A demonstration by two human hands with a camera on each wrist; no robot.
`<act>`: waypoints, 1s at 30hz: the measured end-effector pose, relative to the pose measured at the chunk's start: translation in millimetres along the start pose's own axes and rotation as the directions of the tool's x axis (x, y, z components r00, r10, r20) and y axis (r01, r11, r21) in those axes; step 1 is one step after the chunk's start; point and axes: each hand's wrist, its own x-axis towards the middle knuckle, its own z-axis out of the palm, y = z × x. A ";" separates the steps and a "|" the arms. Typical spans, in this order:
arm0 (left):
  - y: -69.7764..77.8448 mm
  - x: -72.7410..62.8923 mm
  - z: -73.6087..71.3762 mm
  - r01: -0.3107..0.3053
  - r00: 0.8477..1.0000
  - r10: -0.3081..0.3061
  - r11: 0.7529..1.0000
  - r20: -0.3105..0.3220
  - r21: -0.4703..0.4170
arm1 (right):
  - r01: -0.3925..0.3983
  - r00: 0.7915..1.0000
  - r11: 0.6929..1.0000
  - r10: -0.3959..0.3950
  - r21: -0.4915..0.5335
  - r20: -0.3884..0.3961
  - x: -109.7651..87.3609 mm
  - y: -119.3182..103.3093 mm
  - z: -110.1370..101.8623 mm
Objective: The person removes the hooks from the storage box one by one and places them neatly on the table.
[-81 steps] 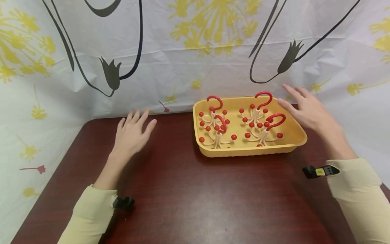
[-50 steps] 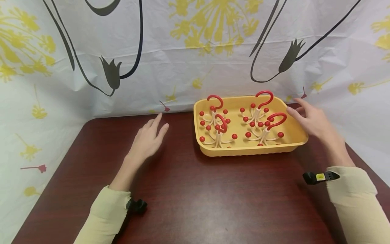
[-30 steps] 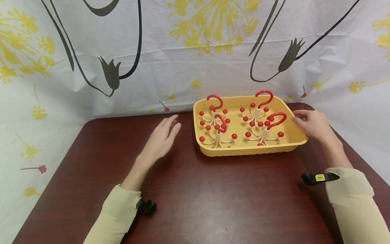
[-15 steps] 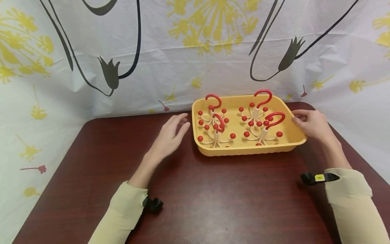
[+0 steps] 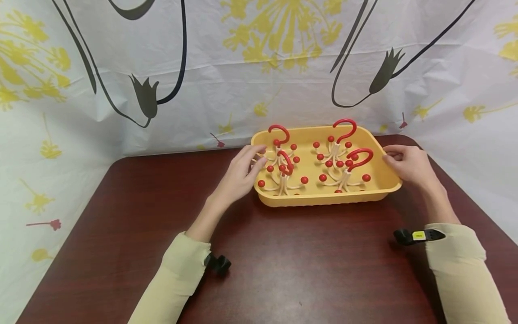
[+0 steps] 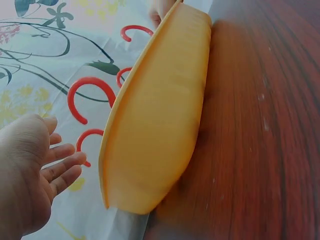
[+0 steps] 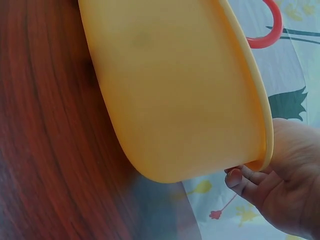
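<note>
A yellow plastic tray (image 5: pixel 323 199) stands on the table, holding several cream pieces with curved arms, red ball tips and red hooks, among them a front-right hooked piece (image 5: pixel 345 177) and a front-left one (image 5: pixel 283 182). My right hand (image 5: pixel 414 166) grips the tray's right rim, thumb and fingers on either side of it; the right wrist view shows this hand (image 7: pixel 292 180) at the corner too. At the left rim my left hand (image 5: pixel 238 177) hovers with loosely extended fingers. In the left wrist view, that hand (image 6: pixel 25 165) appears apart from the tray wall (image 6: pixel 155 110).
The dark red-brown wooden table (image 5: pixel 307 265) extends in front of the tray and to its left. A white patterned sheet (image 5: pixel 226 90) hangs close behind the tray and along both sides. Each sleeve cuff carries a black strap device, such as the left one (image 5: pixel 217 264).
My left hand has moved right, from the table's left part to the tray's left rim. My right hand came down and took hold of the right rim. The tray has shifted slightly left.
</note>
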 end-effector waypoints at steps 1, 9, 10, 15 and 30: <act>0.5 1.7 2.1 -0.008 1.000 0.008 1.000 0.000 -0.001 | 0.003 1.000 1.000 -0.003 -0.001 -0.008 -0.2 -0.4 0.2; 2.6 12.5 17.3 -0.068 0.998 0.068 0.997 -0.002 -0.048 | 0.015 0.999 1.000 -0.015 -0.007 -0.040 -0.4 -2.2 0.2; 3.0 13.5 18.6 -0.072 0.997 0.072 0.996 -0.003 -0.052 | 0.011 0.999 1.000 -0.012 -0.007 -0.040 -0.1 -2.5 0.3; 6.7 16.9 22.0 -0.078 0.997 0.079 0.995 0.002 -0.061 | -0.003 0.999 1.000 0.003 -0.013 -0.036 0.9 -5.2 -0.8; 10.2 11.4 18.2 -0.057 0.994 0.056 0.998 -0.091 0.002 | -0.037 0.999 0.999 0.037 0.016 0.000 5.0 -2.6 -3.1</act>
